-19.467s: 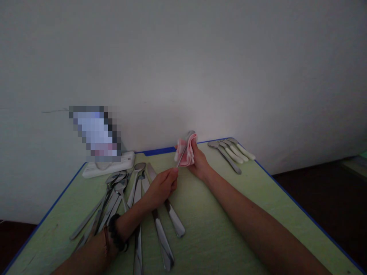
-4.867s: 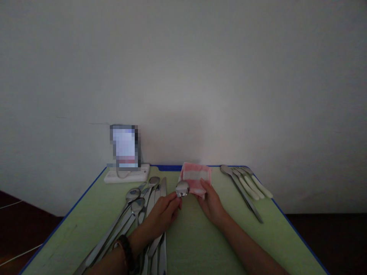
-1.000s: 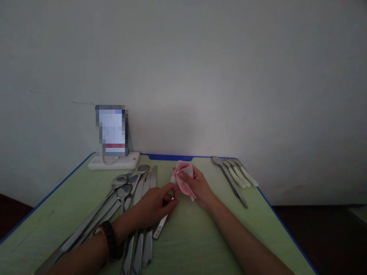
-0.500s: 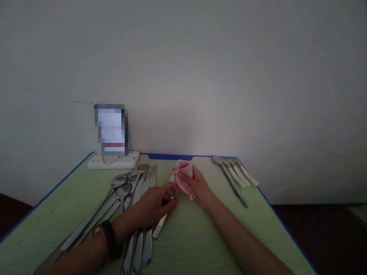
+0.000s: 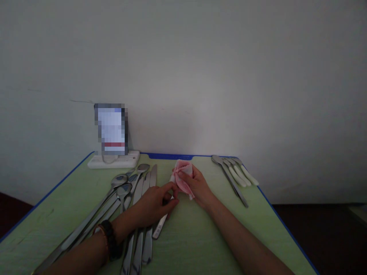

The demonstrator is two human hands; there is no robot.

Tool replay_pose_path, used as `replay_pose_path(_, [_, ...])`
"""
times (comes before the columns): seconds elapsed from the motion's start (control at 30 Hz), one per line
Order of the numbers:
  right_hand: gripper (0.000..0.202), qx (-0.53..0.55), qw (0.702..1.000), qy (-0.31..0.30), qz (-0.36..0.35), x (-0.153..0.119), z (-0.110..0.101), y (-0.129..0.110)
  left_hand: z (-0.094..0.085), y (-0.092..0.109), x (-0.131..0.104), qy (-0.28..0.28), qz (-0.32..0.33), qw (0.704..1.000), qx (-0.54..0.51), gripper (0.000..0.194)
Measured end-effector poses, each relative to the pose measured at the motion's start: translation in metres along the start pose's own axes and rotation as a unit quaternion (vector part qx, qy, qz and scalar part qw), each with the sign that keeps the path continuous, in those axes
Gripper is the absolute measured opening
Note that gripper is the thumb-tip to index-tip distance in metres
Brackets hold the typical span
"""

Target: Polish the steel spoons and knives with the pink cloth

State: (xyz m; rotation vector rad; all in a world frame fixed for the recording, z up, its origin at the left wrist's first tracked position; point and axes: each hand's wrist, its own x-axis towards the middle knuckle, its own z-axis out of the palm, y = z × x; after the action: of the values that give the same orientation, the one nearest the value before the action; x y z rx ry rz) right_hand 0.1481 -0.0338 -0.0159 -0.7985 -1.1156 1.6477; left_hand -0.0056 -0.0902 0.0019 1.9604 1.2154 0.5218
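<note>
A pink cloth [image 5: 184, 185] is bunched around the upper part of a metal utensil, above the middle of the green table. My right hand [image 5: 196, 185] is closed on the cloth, its thumb pressing the folds. Fingers of my left hand [image 5: 162, 200] are curled round the utensil's handle [image 5: 160, 226], which slants down towards me below them. The utensil's head is hidden inside the cloth. Just left of and under my left forearm lie several long metal spoons [image 5: 119, 180] and knives [image 5: 153, 175].
At the table's right edge lie metal spoons [image 5: 229, 175] and several utensils with pale handles [image 5: 242, 177]. A phone with a blurred screen [image 5: 112, 128] stands on a white base [image 5: 129, 160] at the back left. Behind the table [image 5: 200, 244] rises a grey wall.
</note>
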Motion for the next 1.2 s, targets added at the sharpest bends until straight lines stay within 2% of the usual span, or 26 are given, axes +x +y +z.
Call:
replay_pose_path(0.53, [0.019, -0.001, 1.0, 0.006, 0.011, -0.0001, 0.0011, -0.0011, 0.0008, 0.0005, -0.0007, 0.001, 0.01, 1.0, -0.01, 0.005])
replay_pose_path(1.2, [0.021, -0.006, 1.0, 0.017, 0.017, 0.0014, 0.0021, -0.0006, 0.0012, -0.0017, 0.0001, 0.002, 0.008, 1.0, 0.009, 0.005])
